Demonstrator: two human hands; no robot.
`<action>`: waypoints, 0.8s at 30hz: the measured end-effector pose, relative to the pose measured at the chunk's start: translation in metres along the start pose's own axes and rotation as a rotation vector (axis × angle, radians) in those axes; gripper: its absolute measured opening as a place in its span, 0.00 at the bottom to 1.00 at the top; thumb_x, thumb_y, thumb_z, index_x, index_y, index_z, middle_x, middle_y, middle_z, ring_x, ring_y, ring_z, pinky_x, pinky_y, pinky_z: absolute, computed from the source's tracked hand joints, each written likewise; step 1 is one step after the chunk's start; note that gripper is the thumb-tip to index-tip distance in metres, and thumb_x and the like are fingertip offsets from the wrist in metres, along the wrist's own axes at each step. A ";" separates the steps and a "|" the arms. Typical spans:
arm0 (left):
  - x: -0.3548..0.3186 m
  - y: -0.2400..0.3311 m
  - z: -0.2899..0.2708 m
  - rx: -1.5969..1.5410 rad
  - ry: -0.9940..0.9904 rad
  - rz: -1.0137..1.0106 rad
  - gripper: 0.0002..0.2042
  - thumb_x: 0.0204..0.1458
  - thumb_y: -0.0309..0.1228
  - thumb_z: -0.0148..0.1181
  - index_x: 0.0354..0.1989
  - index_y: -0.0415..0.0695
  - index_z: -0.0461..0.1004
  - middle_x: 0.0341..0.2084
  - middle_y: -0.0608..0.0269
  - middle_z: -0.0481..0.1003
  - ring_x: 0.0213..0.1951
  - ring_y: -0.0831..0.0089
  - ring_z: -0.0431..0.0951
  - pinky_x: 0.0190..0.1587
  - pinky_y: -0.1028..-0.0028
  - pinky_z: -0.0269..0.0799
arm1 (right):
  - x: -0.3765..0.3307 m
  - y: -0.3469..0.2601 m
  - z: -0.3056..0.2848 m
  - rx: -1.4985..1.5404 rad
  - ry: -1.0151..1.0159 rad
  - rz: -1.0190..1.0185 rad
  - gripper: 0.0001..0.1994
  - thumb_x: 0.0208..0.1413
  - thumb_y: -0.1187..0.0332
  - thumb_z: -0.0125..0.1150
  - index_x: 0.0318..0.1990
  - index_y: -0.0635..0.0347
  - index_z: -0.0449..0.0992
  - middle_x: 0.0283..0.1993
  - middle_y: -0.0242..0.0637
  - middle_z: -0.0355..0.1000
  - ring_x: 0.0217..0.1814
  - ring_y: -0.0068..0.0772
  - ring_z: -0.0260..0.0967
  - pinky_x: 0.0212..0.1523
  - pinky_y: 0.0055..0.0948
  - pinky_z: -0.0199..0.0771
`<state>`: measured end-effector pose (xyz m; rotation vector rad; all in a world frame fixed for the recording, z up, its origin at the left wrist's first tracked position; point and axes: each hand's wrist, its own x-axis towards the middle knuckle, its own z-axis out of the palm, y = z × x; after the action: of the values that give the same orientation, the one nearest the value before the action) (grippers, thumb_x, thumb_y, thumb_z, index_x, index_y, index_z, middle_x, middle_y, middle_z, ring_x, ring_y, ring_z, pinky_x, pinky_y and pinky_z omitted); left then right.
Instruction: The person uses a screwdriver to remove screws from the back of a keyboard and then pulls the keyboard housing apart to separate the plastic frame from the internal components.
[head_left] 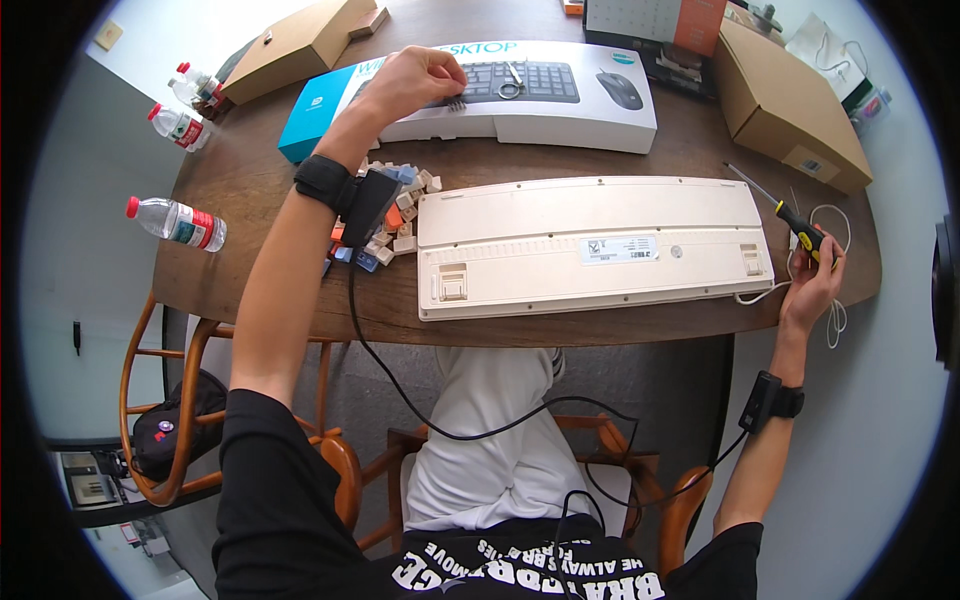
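My left hand (412,80) reaches over the white and teal keyboard box (580,132), its thumb and fingers pinched together. Just under the fingertips lie several small dark screws (457,104); whether one is between the fingers is hidden. Beside them on the box is a small metal tool with a ring (510,88). On the right, my right hand (812,285) is closed around the yellow and black handle of a screwdriver (808,236), its shaft pointing up and left. Between the hands a cream keyboard (540,255) lies upside down, its label and folded feet showing.
Loose keycaps (405,215) are heaped left of the keyboard, partly behind my left wrist. A white cable (836,318) curls at the right table edge. Cardboard boxes (790,100) (290,50) stand at both back corners. Plastic bottles (180,222) line the left side.
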<state>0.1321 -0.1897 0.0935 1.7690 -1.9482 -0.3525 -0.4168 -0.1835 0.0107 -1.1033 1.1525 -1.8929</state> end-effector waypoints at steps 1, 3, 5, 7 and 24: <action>0.000 0.001 -0.001 -0.036 -0.048 -0.041 0.07 0.53 0.31 0.65 0.37 0.42 0.82 0.28 0.64 0.81 0.29 0.81 0.78 0.36 0.77 0.73 | 0.000 0.000 0.001 0.001 -0.001 0.004 0.12 0.67 0.65 0.56 0.50 0.65 0.71 0.36 0.37 0.70 0.29 0.20 0.63 0.27 0.20 0.61; 0.000 0.001 0.000 -0.071 -0.097 -0.082 0.06 0.54 0.29 0.65 0.37 0.41 0.82 0.28 0.64 0.81 0.29 0.80 0.78 0.35 0.77 0.73 | -0.001 -0.001 0.002 0.002 0.000 0.008 0.12 0.67 0.65 0.56 0.50 0.65 0.71 0.36 0.37 0.70 0.29 0.20 0.62 0.26 0.20 0.61; 0.000 -0.003 -0.001 -0.156 -0.091 -0.080 0.07 0.53 0.29 0.66 0.39 0.42 0.84 0.29 0.61 0.81 0.29 0.78 0.79 0.36 0.76 0.76 | 0.000 -0.002 0.003 0.013 -0.004 -0.003 0.12 0.67 0.65 0.55 0.50 0.65 0.71 0.36 0.38 0.70 0.28 0.21 0.62 0.26 0.20 0.61; 0.000 -0.006 0.000 -0.176 -0.106 -0.071 0.08 0.53 0.30 0.66 0.39 0.41 0.83 0.29 0.62 0.81 0.28 0.79 0.78 0.35 0.77 0.75 | -0.001 -0.002 0.003 0.009 -0.004 0.000 0.12 0.67 0.65 0.55 0.50 0.65 0.70 0.36 0.38 0.70 0.28 0.21 0.62 0.27 0.20 0.61; -0.003 -0.004 -0.003 -0.224 -0.109 -0.175 0.13 0.58 0.35 0.63 0.43 0.38 0.83 0.35 0.64 0.81 0.38 0.79 0.79 0.43 0.79 0.77 | -0.001 -0.001 0.002 -0.001 -0.014 -0.008 0.13 0.68 0.65 0.55 0.50 0.66 0.71 0.35 0.38 0.71 0.28 0.22 0.63 0.27 0.21 0.62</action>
<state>0.1372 -0.1869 0.0930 1.8077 -1.7506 -0.7122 -0.4144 -0.1827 0.0119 -1.1220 1.1431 -1.8879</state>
